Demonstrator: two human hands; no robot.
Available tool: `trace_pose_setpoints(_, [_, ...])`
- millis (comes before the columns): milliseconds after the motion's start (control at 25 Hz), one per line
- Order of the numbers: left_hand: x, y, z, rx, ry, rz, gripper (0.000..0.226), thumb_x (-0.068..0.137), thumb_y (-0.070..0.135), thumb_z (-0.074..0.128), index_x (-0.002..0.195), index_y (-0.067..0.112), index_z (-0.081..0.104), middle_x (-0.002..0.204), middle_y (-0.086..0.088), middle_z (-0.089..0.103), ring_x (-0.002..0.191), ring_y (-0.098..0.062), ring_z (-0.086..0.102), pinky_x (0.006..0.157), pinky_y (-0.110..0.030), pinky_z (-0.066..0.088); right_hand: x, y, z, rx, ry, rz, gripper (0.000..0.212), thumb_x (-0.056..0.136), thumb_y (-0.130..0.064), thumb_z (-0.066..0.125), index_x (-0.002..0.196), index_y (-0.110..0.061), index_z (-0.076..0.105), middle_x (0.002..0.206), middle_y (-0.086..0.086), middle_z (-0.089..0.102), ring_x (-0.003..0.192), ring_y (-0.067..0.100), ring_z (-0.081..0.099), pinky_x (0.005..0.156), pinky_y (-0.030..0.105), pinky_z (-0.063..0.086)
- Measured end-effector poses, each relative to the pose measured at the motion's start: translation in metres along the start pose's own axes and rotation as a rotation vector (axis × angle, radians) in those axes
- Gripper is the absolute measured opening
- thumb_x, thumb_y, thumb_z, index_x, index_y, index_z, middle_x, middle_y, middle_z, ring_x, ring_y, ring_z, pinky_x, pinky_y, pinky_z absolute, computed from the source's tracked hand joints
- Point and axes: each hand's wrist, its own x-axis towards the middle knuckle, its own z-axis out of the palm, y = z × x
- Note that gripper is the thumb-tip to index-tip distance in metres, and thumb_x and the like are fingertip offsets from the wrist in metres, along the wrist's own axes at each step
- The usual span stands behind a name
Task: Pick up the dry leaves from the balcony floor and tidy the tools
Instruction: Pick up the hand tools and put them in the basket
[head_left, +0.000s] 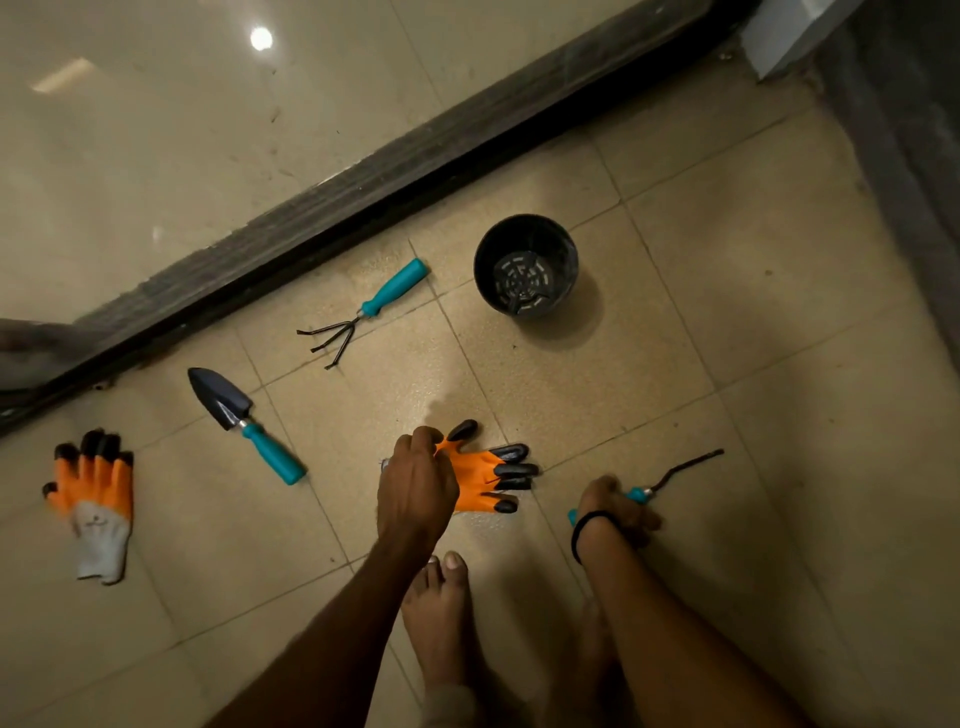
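My left hand (417, 483) pinches an orange glove with black fingertips (491, 475) that lies on the tiled floor in front of my feet. My right hand (615, 506) grips the teal handle of a small garden tool (675, 474) whose dark bent metal end points right along the floor. A teal-handled hand rake (363, 310) lies near the door track. A dark trowel with a teal handle (244, 423) lies to the left. A second orange glove (96, 499) lies flat at the far left. No dry leaves show.
An empty black plastic pot (525, 265) stands upright on the tiles beyond the glove. A dark sliding-door track (363, 192) runs diagonally across the floor. My bare feet (441, 618) are planted just behind my hands. A grey wall (904, 130) rises at the right.
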Motion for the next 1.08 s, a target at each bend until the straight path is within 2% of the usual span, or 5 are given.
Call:
trace_pose_setpoints(160, [0.01, -0.003, -0.003, 0.005, 0.018, 0.009, 0.027, 0.099, 0.02, 0.052, 0.125, 0.015, 0.058, 0.117, -0.009, 0.063, 0.091, -0.024, 0.065, 0.077, -0.043, 0.056, 0.006, 0.001, 0.001, 0.052, 0.029, -0.062, 0.053, 0.094, -0.026, 0.057, 0.134, 0.002, 0.038, 0.133, 0.029, 0.049, 0.114, 0.044, 0.055, 0.094, 0.049, 0.05])
trace_pose_setpoints(360, [0.044, -0.008, -0.013, 0.133, 0.062, 0.067, 0.032, 0.1, 0.024, 0.051, 0.131, 0.014, 0.054, 0.124, -0.013, 0.059, 0.097, -0.024, 0.06, 0.084, -0.042, 0.054, -0.025, 0.008, 0.001, 0.175, 0.12, -0.354, 0.044, 0.096, -0.014, 0.05, 0.134, 0.005, 0.038, 0.126, 0.031, 0.054, 0.111, 0.043, 0.056, 0.089, 0.041, 0.046])
trace_pose_setpoints(640, [0.156, -0.001, -0.045, 0.205, 0.302, 0.104, 0.061, 0.096, 0.021, 0.055, 0.151, 0.012, 0.03, 0.146, -0.015, 0.039, 0.124, -0.029, 0.043, 0.103, -0.042, 0.042, -0.071, 0.027, 0.027, 0.224, -0.064, -0.804, 0.051, 0.082, -0.04, 0.038, 0.113, 0.0, 0.048, 0.095, 0.021, 0.059, 0.079, 0.029, 0.058, 0.068, 0.031, 0.043])
trace_pose_setpoints(800, [0.2, -0.003, -0.041, 0.261, 0.302, 0.135, 0.055, 0.097, 0.03, 0.056, 0.146, 0.018, 0.034, 0.142, -0.013, 0.041, 0.118, -0.029, 0.044, 0.099, -0.042, 0.041, -0.072, 0.027, 0.047, 0.096, -0.181, -0.919, 0.026, 0.092, -0.011, 0.053, 0.116, -0.003, 0.048, 0.097, 0.012, 0.056, 0.084, 0.027, 0.06, 0.068, 0.035, 0.05])
trace_pose_setpoints(1080, [0.197, -0.02, -0.037, 0.231, 0.321, 0.228, 0.036, 0.103, 0.029, 0.047, 0.134, 0.011, 0.046, 0.124, -0.01, 0.052, 0.107, -0.023, 0.047, 0.094, -0.038, 0.044, -0.083, 0.004, 0.057, 0.01, -0.208, -1.158, 0.045, 0.083, -0.038, 0.04, 0.113, -0.006, 0.049, 0.092, 0.008, 0.056, 0.08, 0.021, 0.056, 0.068, 0.032, 0.046])
